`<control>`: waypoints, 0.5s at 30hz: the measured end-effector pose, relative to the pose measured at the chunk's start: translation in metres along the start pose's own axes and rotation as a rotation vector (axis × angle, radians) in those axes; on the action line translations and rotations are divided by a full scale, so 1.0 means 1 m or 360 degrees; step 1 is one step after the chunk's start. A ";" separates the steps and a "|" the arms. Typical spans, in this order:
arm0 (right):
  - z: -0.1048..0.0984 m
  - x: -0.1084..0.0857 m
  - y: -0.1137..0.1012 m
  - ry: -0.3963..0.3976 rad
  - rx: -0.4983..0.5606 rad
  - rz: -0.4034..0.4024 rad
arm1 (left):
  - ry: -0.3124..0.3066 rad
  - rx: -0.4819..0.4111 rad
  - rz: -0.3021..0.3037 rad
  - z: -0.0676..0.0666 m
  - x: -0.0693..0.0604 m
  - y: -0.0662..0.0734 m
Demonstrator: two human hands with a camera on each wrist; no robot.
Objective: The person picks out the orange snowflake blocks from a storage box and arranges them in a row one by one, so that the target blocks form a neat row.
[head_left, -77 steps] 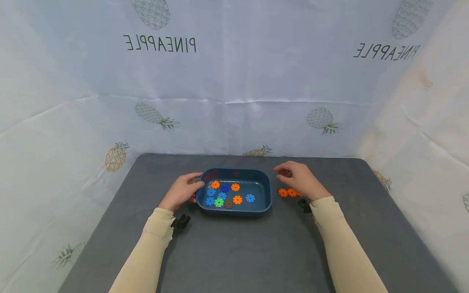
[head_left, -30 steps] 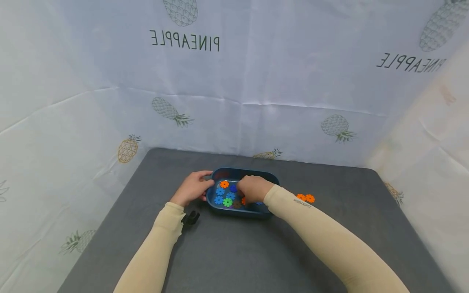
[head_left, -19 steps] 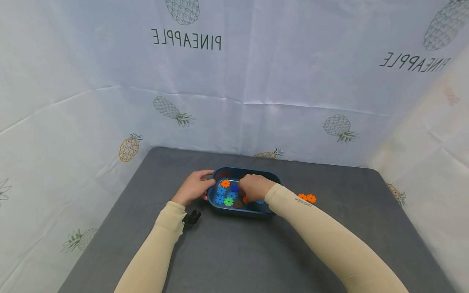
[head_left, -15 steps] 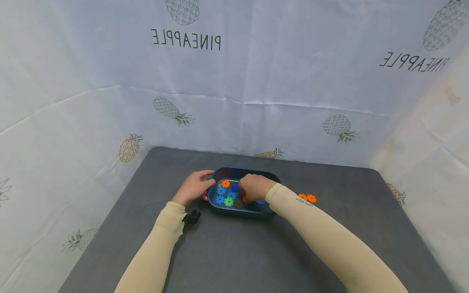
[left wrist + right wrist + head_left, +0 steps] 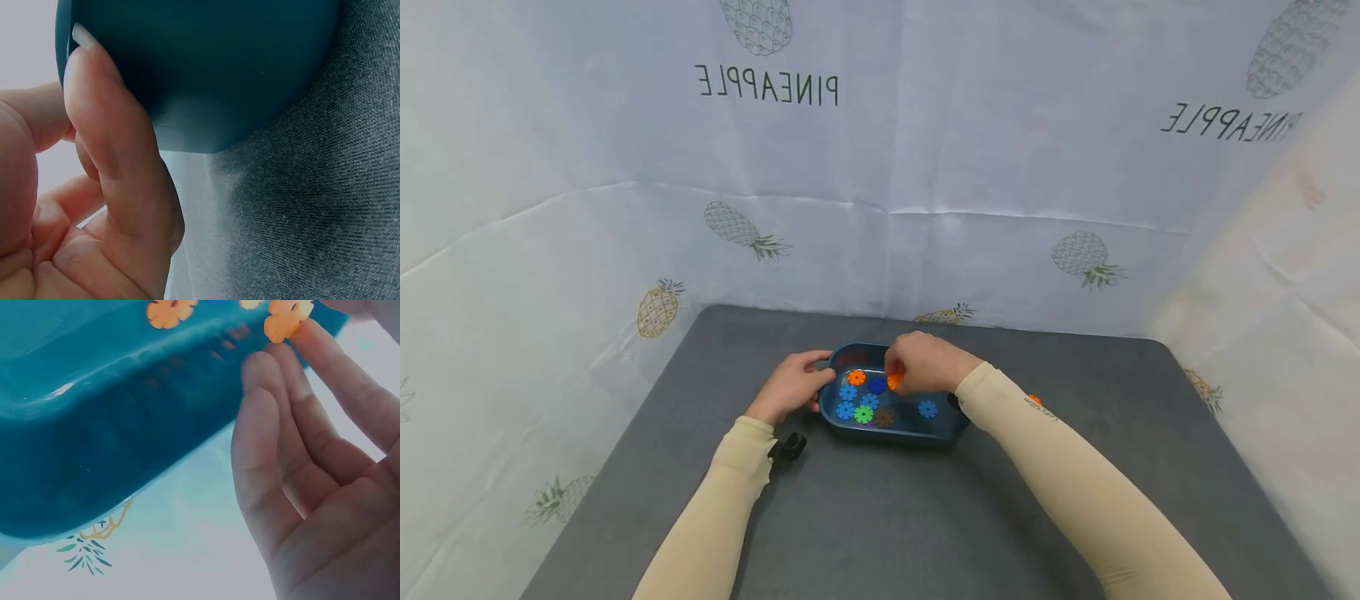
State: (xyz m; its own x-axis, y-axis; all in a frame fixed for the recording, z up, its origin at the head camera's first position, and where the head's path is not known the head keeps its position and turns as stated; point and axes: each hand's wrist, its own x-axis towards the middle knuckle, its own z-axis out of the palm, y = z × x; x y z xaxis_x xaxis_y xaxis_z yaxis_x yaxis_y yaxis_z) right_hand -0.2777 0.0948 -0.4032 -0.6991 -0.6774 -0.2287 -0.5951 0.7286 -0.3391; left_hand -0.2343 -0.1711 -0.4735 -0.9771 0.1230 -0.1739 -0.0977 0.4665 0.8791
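1. Orange is the colour of the small flower piece (image 5: 282, 325) that the right hand (image 5: 934, 364) pinches with its fingertips. The piece is by the far side of the blue tray (image 5: 898, 437), but I cannot tell if it touches the tray.
2. The left hand (image 5: 790, 388) grips the left end of the tray, with its thumb on the rim.
3. Inside the tray, near the left hand, lies a second orange piece (image 5: 857, 377). A dark blue piece (image 5: 877, 386) is just beside it.
4. Nearer the front are three light blue pieces (image 5: 846, 410), a green piece (image 5: 863, 414) and a brown piece (image 5: 884, 418).
5. One more light blue piece (image 5: 928, 409) sits by itself on the right side of the tray.
6. Outside the tray, a bit of orange (image 5: 1035, 399) peeks out past the right sleeve (image 5: 1075, 462), on the gray table (image 5: 887, 525).
7. Behind everything hangs a pale cloth (image 5: 985, 158) with pineapples on it.
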 end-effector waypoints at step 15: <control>0.000 -0.024 0.021 0.0240 0.0501 0.0023 | -0.0008 0.0018 -0.0015 -0.001 0.004 -0.005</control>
State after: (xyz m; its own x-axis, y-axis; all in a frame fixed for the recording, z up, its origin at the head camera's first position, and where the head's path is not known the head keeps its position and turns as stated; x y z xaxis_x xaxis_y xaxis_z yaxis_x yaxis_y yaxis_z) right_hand -0.2734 0.1269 -0.4045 -0.7714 -0.6274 -0.1062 -0.4494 0.6553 -0.6072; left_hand -0.2375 -0.1733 -0.4780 -0.9752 0.1226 -0.1843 -0.1047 0.4778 0.8722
